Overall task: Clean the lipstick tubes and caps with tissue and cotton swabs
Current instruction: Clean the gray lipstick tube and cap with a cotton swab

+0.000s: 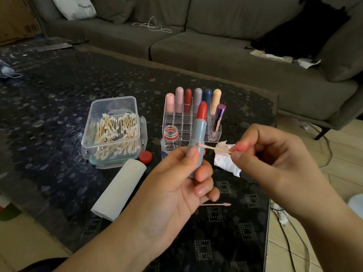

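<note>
My left hand (pixel 176 185) grips a grey lipstick tube (pixel 198 134) upright, its red bullet extended and uncapped. My right hand (pixel 275 160) pinches a cotton swab (pixel 214 148) by its wooden stick; the pink-stained tip touches the tube's side at the ledge above my thumb. Behind stands a clear acrylic organizer (pixel 188 122) holding several capped lipsticks and a purple tube (pixel 219 118). A stained crumpled tissue (pixel 225 161) lies on the table under my right hand. A used swab (pixel 216 204) lies near the table's front.
A clear box of cotton swabs (pixel 114 128) sits at left, with a folded tissue roll (pixel 119 189) in front of it. An open small bottle (pixel 170 140) and its red cap (pixel 145 157) stand between box and organizer. Dark glass table (pixel 59 105); grey sofa (pixel 216 46) behind.
</note>
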The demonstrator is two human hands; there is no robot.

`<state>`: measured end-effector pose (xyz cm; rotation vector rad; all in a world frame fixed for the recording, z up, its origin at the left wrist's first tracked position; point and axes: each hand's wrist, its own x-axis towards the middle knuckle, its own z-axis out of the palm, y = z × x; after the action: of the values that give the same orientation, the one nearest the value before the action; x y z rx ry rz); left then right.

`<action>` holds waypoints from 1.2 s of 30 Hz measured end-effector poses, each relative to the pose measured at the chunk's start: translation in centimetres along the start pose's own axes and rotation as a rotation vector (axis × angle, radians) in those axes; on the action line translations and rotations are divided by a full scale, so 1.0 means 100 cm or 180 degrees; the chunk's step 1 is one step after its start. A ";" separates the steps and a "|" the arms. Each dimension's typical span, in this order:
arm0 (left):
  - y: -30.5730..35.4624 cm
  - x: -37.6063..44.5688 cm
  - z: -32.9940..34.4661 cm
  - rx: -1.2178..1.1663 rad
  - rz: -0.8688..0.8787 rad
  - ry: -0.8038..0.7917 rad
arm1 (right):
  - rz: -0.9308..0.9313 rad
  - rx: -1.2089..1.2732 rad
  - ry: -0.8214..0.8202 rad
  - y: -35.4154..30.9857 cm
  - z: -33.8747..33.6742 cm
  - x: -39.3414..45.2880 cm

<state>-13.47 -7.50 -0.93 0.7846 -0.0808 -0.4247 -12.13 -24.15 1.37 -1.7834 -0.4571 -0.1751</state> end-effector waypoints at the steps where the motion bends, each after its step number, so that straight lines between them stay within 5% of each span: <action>1: 0.000 0.000 -0.001 -0.0023 -0.0007 -0.0020 | 0.0004 0.0002 -0.0006 -0.001 0.000 0.000; 30: -0.001 0.003 -0.005 -0.0213 -0.0217 -0.0136 | 0.0101 0.0022 -0.0083 -0.002 0.002 0.001; 36: 0.006 0.004 -0.008 0.0244 0.0034 0.0368 | 0.0392 -0.0022 0.0291 0.000 -0.006 0.000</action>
<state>-12.74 -6.79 -1.12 0.8822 0.0065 -0.3670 -12.04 -24.74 1.57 -1.7963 -0.2807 -0.1713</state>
